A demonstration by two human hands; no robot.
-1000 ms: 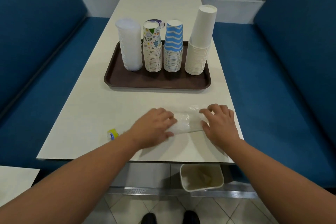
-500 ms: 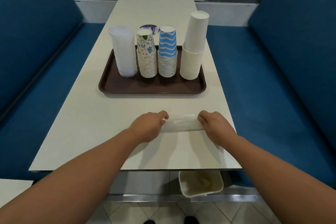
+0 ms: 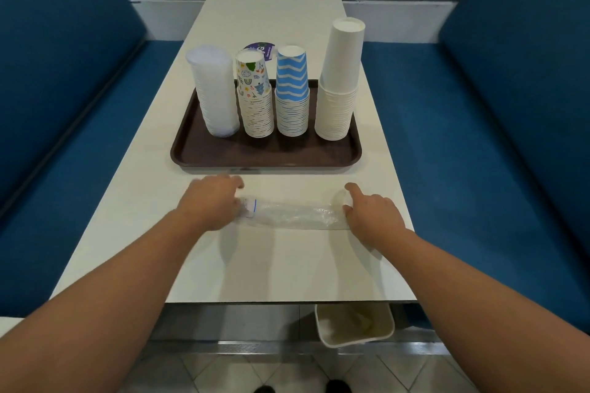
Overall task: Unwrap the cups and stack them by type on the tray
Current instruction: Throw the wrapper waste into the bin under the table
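Note:
A brown tray (image 3: 265, 156) holds four stacks of upside-down cups: clear plastic cups (image 3: 213, 92), doodle-print cups (image 3: 255, 96), blue zigzag cups (image 3: 292, 92) and tall white cups (image 3: 340, 83). In front of the tray an empty clear plastic wrapper (image 3: 293, 215) lies stretched flat on the table. My left hand (image 3: 212, 201) grips its left end, which carries a blue-edged label. My right hand (image 3: 370, 210) holds its right end with curled fingers.
A round purple sticker (image 3: 260, 48) lies on the table behind the tray. Blue bench seats (image 3: 463, 124) run along both sides of the white table (image 3: 274, 265). A cream waste bin (image 3: 354, 324) stands on the floor under the table's near edge.
My hands have moved apart, drawing the rolled-up wrapper out into a long flat strip. The view has shifted closer to the tray.

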